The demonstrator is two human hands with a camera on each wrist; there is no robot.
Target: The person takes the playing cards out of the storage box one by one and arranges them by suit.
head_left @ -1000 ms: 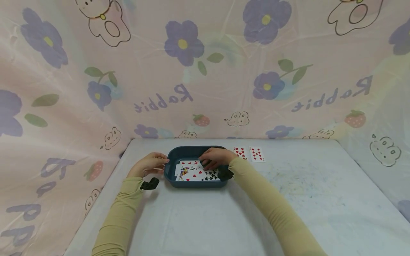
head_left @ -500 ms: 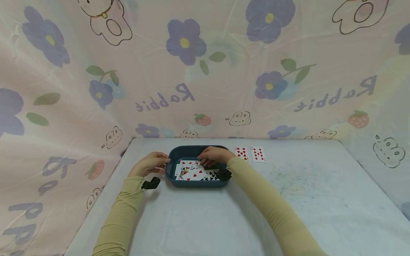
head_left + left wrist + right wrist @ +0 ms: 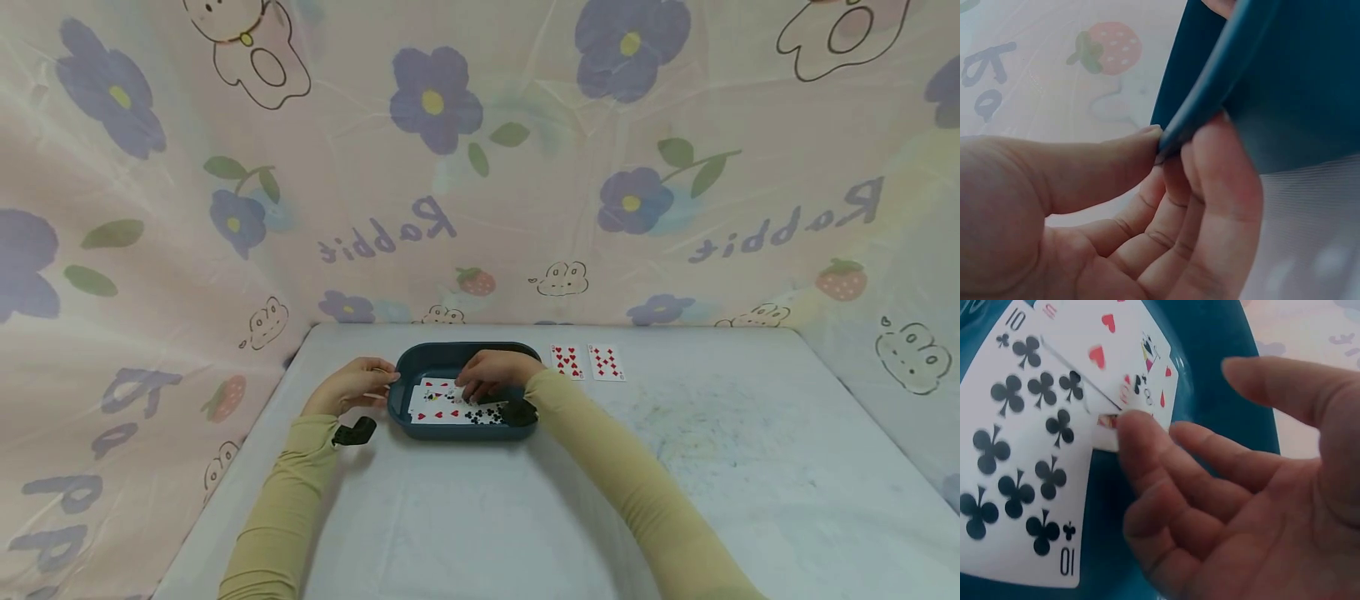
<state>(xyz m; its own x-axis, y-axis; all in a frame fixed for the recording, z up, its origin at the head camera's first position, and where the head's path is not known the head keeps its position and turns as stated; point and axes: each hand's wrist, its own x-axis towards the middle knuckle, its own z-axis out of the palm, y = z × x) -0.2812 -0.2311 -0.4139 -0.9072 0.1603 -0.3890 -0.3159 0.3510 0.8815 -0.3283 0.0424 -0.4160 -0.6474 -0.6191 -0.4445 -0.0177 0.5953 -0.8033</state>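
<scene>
Sliding of playing cards (image 3: 438, 415) within a blue tray (image 3: 465, 432) is shown. Compared with half a second earlier, the right hand (image 3: 497, 372) has been moved slightly leftward over the pile; the face card (image 3: 432, 397) is now seen farther from the tray's front wall, and a row of hearts is exposed along that side. The pile is judged to be under rearrangement, with no card seen lifted clear. In the right wrist view, a fingertip appears to be rested on the blurred cards; the thumb is held apart, and nothing is pinched. The ten of clubs (image 3: 1029, 450) is left uncovered beside the fingers. The tray's rim is pinched between the thumb and fingers of the left hand (image 3: 352, 385), by which it is presumably steadied. On the worktop (image 3: 450, 517), near the tray's right end, a card of hearts (image 3: 567, 362) and a card of diamonds (image 3: 607, 363) are laid face up, their places unchanged.
</scene>
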